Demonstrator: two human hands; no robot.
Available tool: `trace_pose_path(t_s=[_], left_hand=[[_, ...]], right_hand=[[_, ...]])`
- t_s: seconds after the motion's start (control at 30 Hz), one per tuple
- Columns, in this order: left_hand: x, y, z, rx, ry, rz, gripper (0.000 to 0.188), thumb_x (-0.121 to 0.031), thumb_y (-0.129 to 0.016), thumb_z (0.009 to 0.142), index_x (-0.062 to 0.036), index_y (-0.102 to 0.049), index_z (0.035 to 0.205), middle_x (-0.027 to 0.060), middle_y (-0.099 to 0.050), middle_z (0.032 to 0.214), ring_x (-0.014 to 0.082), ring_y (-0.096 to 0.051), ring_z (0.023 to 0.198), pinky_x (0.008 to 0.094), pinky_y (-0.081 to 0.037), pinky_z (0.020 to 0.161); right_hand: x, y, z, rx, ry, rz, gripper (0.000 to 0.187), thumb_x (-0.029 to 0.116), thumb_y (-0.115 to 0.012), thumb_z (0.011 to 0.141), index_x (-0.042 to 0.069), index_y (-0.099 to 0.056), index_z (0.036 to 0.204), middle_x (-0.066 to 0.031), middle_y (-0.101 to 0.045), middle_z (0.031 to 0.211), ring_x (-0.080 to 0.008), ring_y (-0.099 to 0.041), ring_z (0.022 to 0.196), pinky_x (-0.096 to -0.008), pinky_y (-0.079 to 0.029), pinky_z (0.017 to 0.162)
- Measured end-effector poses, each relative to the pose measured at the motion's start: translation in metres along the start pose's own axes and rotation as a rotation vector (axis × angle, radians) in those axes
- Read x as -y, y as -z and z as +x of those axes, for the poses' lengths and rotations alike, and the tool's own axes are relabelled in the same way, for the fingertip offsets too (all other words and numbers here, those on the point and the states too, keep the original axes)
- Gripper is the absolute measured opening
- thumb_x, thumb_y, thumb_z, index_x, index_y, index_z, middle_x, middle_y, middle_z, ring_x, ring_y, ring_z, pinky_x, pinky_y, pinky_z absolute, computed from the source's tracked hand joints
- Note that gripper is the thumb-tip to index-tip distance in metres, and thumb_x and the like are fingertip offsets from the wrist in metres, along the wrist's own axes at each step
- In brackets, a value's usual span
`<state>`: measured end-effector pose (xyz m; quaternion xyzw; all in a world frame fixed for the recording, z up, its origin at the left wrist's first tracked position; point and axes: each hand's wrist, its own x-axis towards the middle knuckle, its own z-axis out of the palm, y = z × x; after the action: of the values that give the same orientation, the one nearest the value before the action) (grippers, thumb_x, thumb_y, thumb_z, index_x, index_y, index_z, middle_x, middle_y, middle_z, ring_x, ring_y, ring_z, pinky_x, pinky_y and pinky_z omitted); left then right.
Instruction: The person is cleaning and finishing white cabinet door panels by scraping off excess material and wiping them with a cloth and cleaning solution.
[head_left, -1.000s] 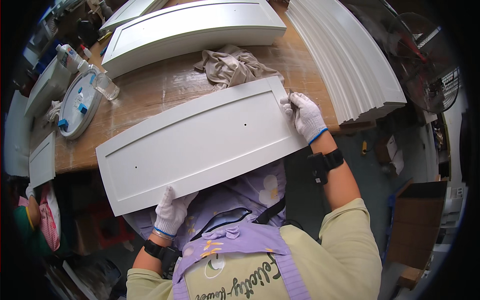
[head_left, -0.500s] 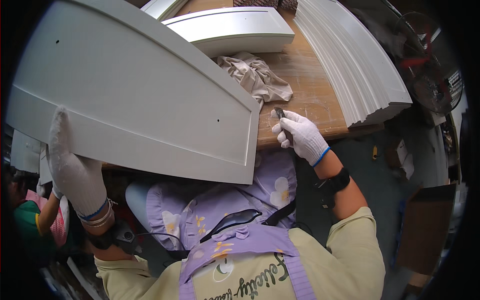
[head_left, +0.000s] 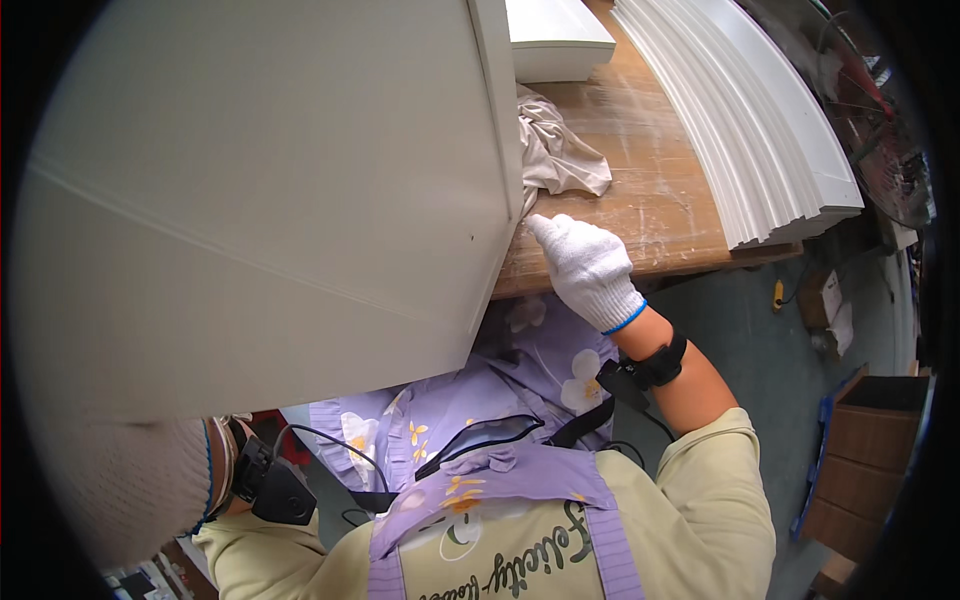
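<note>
A white panel is gripped by both gloved hands — left, right — hiding most of the bench; a rag and stacked panels lie beyond.

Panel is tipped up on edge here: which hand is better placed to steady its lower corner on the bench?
Right, probably. The right hand already touches the white panel at its lower corner, by the wooden bench edge. The left hand is low at the panel's near end, carrying it.
</note>
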<state>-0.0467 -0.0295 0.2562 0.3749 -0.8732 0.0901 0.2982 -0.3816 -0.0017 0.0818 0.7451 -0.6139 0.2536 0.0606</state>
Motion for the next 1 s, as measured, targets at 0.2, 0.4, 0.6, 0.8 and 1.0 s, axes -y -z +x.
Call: trace_pose_path(t_s=[0.2,0.4,0.6,0.8,1.0], left_hand=[[0.003,-0.006,-0.003,-0.044,0.018,-0.003,0.044,-0.002,-0.063,0.084,0.0008,-0.054,0.128,0.0138,-0.06,0.126,0.0232,-0.06,0.113,0.0334,-0.052,0.092],[0.002,-0.008,0.0,-0.066,0.027,0.003,0.044,-0.002,-0.062,0.085,0.0009,-0.054,0.128,0.0138,-0.06,0.126,0.0231,-0.06,0.113,0.0332,-0.052,0.092],[-0.001,-0.009,0.002,-0.075,0.024,-0.006,0.044,-0.002,-0.062,0.085,0.001,-0.054,0.128,0.0138,-0.06,0.126,0.0231,-0.06,0.112,0.033,-0.051,0.092],[-0.002,-0.009,0.004,-0.082,0.016,-0.002,0.043,-0.002,-0.062,0.085,0.0011,-0.054,0.128,0.0138,-0.06,0.126,0.023,-0.06,0.112,0.0328,-0.051,0.092],[0.001,-0.017,0.007,-0.083,0.009,-0.018,0.043,-0.002,-0.062,0.085,0.0011,-0.054,0.128,0.0138,-0.06,0.126,0.023,-0.061,0.112,0.0326,-0.051,0.092]], right_hand=[[-0.004,-0.005,0.007,0.053,0.035,-0.198,0.037,0.004,-0.054,0.077,0.008,-0.058,0.114,-0.009,-0.053,0.076,-0.0255,-0.059,0.067,-0.0373,-0.049,0.054],[-0.004,-0.001,0.008,0.084,0.077,-0.18,0.035,0.005,-0.053,0.078,0.008,-0.058,0.113,-0.0092,-0.053,0.076,-0.0259,-0.059,0.065,-0.0378,-0.048,0.053],[-0.008,0.0,0.012,0.06,0.073,-0.144,0.031,0.005,-0.052,0.079,0.008,-0.058,0.11,-0.0098,-0.055,0.075,-0.0282,-0.061,0.067,-0.039,-0.049,0.054],[-0.008,-0.001,0.007,0.131,0.076,-0.05,0.033,0.005,-0.054,0.079,0.01,-0.059,0.111,-0.0107,-0.058,0.077,-0.0295,-0.061,0.068,-0.0402,-0.05,0.057],[-0.014,-0.008,0.0,0.055,0.046,0.015,0.032,0.004,-0.054,0.081,0.011,-0.06,0.111,-0.0114,-0.059,0.079,-0.0311,-0.061,0.07,-0.0403,-0.05,0.059]])
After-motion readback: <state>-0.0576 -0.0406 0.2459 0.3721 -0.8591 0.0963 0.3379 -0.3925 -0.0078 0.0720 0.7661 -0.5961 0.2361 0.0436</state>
